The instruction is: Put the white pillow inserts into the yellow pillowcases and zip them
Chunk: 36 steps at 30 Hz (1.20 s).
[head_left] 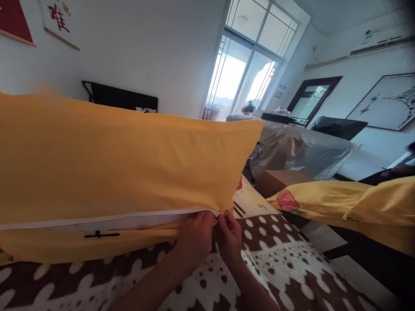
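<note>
In the head view, a yellow cover (139, 164) is standing partly upright on a brown-and-white blanket (272, 246), its white strip (106, 219) running toward its lower right corner. Cloth could be snagging or slipping there, since folds are bunching close to the fingertips. The left hand (198, 233) and right hand (230, 235) are pinching the fabric at that corner, almost meeting, fingers curling, forearms converging from below.
</note>
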Each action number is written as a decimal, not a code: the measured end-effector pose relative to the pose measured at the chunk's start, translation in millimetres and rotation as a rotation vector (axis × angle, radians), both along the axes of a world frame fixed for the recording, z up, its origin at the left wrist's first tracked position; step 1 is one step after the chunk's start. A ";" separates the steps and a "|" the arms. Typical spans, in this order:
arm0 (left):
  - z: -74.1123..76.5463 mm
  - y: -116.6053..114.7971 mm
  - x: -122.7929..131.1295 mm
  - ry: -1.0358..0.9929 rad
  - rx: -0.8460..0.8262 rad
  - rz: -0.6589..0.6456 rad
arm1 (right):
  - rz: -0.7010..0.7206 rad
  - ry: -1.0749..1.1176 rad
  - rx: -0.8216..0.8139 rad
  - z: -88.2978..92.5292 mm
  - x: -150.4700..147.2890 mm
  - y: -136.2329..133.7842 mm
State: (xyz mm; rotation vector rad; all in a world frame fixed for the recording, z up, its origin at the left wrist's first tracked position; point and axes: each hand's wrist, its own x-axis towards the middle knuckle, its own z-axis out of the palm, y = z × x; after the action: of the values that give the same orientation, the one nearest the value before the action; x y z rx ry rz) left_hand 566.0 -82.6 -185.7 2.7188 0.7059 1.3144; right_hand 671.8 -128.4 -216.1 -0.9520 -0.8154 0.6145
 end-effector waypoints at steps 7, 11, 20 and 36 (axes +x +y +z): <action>11.3 -1.6 -7.4 0.006 0.162 0.047 | -0.096 -0.090 -0.029 0.5 0.8 -4.7; 23.1 -8.7 -15.3 0.060 0.349 0.106 | -0.254 -0.243 -0.061 4.2 -1.4 -7.9; 37.5 -16.4 -39.0 0.092 0.368 0.230 | -0.464 -0.560 -0.059 5.3 3.4 -8.6; 27.8 -21.5 -33.1 0.155 0.410 0.107 | -0.741 -1.400 0.347 29.4 8.7 -13.4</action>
State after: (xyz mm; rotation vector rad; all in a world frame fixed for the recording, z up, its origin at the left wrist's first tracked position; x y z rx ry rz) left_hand 532.8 -104.1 -158.0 3.1751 0.6644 1.4194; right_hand 680.4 -141.8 -186.8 -1.1952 -1.5708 -0.9661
